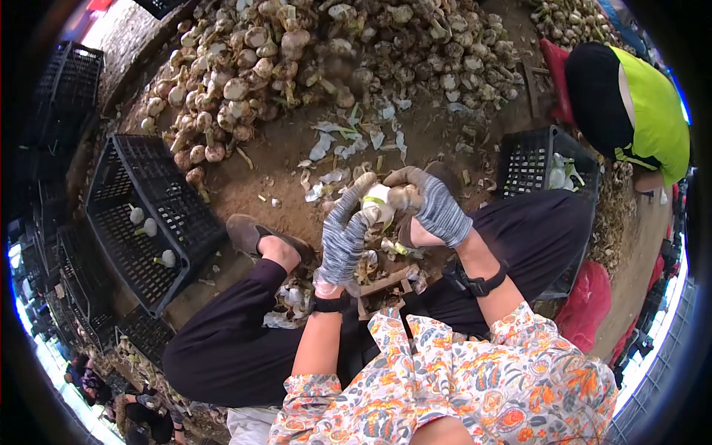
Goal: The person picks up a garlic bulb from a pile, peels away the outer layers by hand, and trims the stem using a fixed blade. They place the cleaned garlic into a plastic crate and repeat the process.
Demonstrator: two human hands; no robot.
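A whitish garlic bulb (pixel 380 206) with a green strip of peel sits between my two gloved hands, above the dirt floor between my legs. My left hand (pixel 346 230), in a grey knitted glove, has its fingers curled round the bulb's left side. From the right, my right hand (pixel 434 204), in a matching glove with brownish fingertips, has its fingers bent in and pressed together against the bulb. Its thumb and fingertips partly hide that side. Loose peels (pixel 330 178) lie on the ground just beyond the hands.
A large heap of garlic (pixel 297 59) lies ahead. A black crate (pixel 182 256) with a few bulbs stands at left, another crate (pixel 545 141) at right. A person in yellow-green (pixel 653 111) is at upper right, near a red sack (pixel 586 304). Other people are at lower left.
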